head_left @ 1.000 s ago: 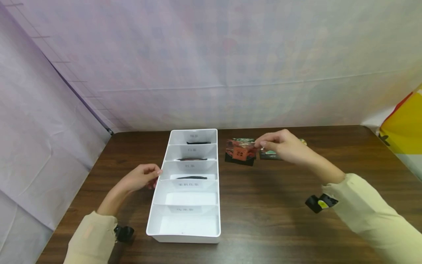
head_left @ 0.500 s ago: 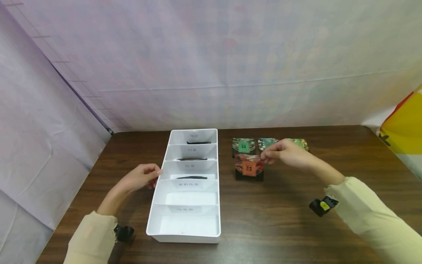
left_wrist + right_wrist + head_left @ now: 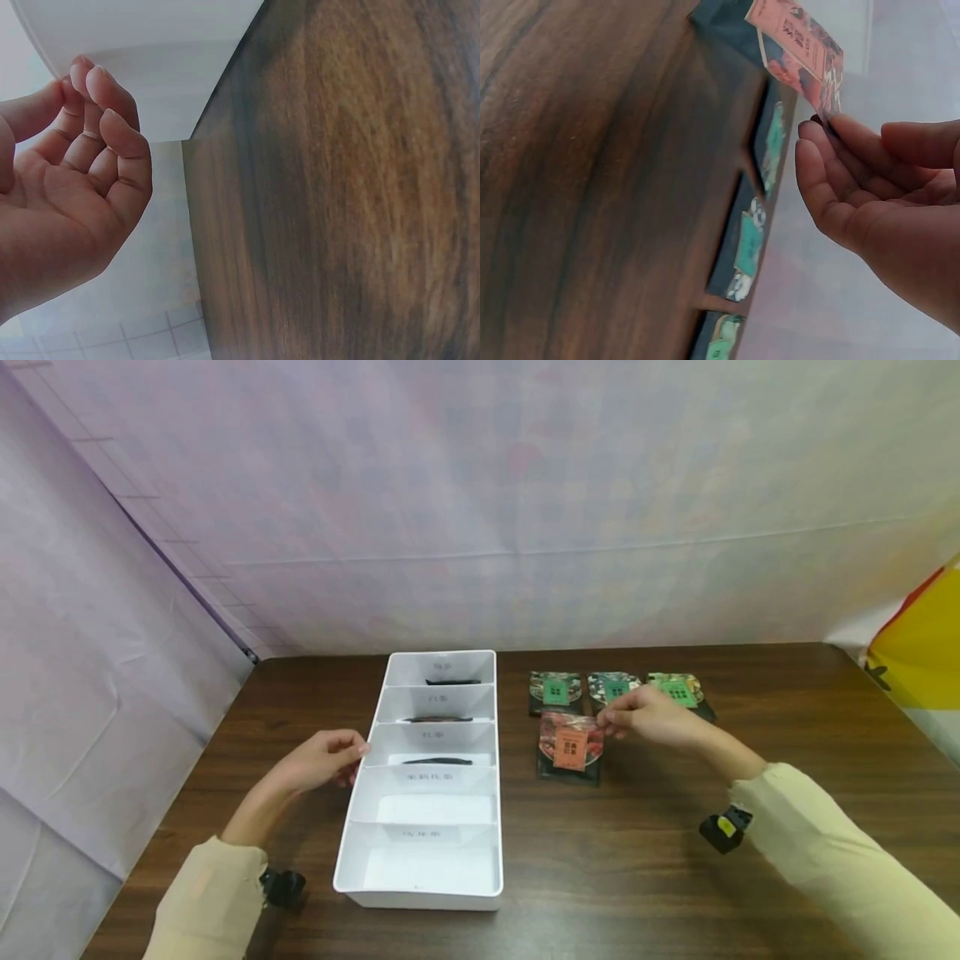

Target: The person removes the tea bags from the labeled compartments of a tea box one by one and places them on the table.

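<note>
My left hand (image 3: 326, 758) pinches the left rim of a long white divided box (image 3: 420, 900), thumb and curled fingers meeting at the edge in the left wrist view. In the right hand (image 3: 651, 717), fingertips pinch the upper right corner of a tea sachet (image 3: 570, 747) with a red-orange label. That sachet's label faces up, and it hangs tilted in the right wrist view. Behind it lie a tea sachet with a green label (image 3: 555, 692), a teal-labelled one (image 3: 613, 687) partly hidden by the right hand, and a light-green-labelled one (image 3: 678, 690).
Dark sachets stand on edge in the box's three far compartments, such as one sachet (image 3: 437, 762) in the third. Its two near compartments show bare white floors. The wooden table (image 3: 637, 877) ends at a pale curtain (image 3: 600, 585) behind.
My right hand has drawn the red-labelled sachet toward me and slightly right, uncovering the sachets behind it. The left hand stays at the box rim.
</note>
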Demonstrator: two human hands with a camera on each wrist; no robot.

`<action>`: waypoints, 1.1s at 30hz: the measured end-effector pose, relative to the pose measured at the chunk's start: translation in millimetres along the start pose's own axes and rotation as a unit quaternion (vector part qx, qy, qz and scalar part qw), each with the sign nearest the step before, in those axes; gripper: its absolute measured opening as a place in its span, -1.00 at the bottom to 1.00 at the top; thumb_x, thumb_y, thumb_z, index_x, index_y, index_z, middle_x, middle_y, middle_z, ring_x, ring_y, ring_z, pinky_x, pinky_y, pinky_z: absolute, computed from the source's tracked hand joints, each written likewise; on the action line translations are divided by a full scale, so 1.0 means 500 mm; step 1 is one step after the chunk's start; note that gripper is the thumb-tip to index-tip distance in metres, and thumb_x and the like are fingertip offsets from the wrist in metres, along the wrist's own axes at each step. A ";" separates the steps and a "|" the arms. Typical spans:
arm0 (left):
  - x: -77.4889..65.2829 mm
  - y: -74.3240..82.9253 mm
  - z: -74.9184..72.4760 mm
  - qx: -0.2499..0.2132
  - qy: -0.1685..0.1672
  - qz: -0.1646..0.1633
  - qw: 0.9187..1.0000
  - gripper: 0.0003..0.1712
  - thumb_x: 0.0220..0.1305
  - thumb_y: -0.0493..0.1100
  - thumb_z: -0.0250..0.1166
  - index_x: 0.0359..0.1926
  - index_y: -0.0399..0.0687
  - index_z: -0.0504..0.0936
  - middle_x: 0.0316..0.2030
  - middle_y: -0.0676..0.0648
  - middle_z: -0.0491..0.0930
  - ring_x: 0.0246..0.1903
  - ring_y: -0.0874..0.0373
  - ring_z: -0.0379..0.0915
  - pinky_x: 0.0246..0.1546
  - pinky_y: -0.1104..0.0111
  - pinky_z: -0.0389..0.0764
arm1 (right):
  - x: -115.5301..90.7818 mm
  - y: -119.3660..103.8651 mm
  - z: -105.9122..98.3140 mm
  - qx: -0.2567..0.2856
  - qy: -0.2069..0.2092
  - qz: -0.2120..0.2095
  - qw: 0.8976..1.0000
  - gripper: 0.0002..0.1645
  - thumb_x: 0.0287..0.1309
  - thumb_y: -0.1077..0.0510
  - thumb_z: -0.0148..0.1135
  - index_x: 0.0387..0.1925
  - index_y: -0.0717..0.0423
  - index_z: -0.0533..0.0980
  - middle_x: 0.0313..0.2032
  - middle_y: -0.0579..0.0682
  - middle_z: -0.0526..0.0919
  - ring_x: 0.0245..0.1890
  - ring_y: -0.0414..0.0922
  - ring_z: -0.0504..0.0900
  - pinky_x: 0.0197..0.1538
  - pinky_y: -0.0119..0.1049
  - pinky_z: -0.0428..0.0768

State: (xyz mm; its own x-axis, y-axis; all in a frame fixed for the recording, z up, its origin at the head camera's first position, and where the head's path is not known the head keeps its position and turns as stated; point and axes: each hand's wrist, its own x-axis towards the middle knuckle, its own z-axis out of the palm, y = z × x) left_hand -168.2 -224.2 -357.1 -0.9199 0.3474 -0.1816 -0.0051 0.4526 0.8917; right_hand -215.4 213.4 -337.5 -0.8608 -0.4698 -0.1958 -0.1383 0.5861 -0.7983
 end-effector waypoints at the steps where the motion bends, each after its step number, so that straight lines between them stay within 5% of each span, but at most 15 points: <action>1: 0.000 0.000 0.000 0.001 0.000 0.000 1.000 -0.77 0.34 -0.30 0.02 -0.35 -0.47 0.40 -0.63 -0.09 0.41 -0.58 0.14 0.36 -0.57 0.36 0.39 | 0.004 0.004 0.001 -0.003 -0.001 0.001 1.000 -0.71 0.27 0.36 -0.10 -0.17 0.51 0.49 -0.25 0.25 0.60 -0.24 0.09 0.59 -0.18 -0.16 0.56; 22: -0.001 0.003 -0.001 0.002 -0.005 0.005 1.000 -0.77 0.34 -0.29 0.02 -0.35 -0.47 0.40 -0.62 -0.12 0.42 -0.59 0.14 0.37 -0.58 0.37 0.40 | 0.045 0.056 0.037 -0.026 0.008 -0.002 1.000 -0.68 0.26 0.33 -0.08 -0.08 0.50 0.47 -0.11 0.34 0.53 -0.22 0.06 0.57 -0.22 -0.20 0.56; 33: -0.001 0.005 -0.001 0.006 -0.005 0.004 1.000 -0.77 0.34 -0.28 0.02 -0.36 -0.45 0.41 -0.61 -0.14 0.42 -0.59 0.14 0.35 -0.57 0.36 0.40 | 0.025 0.058 0.032 -0.022 -0.006 -0.021 1.000 -0.65 0.29 0.30 -0.09 0.00 0.47 0.42 0.00 0.35 0.47 -0.12 0.11 0.54 -0.17 -0.20 0.55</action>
State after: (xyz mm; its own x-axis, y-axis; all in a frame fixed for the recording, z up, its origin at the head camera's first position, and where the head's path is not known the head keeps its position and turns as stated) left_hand -167.8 -224.0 -354.6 -0.9158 0.3594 -0.1791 0.0070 0.4602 0.8878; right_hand -222.3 213.9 -372.0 -0.8481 -0.5018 -0.1700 -0.1952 0.5943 -0.7802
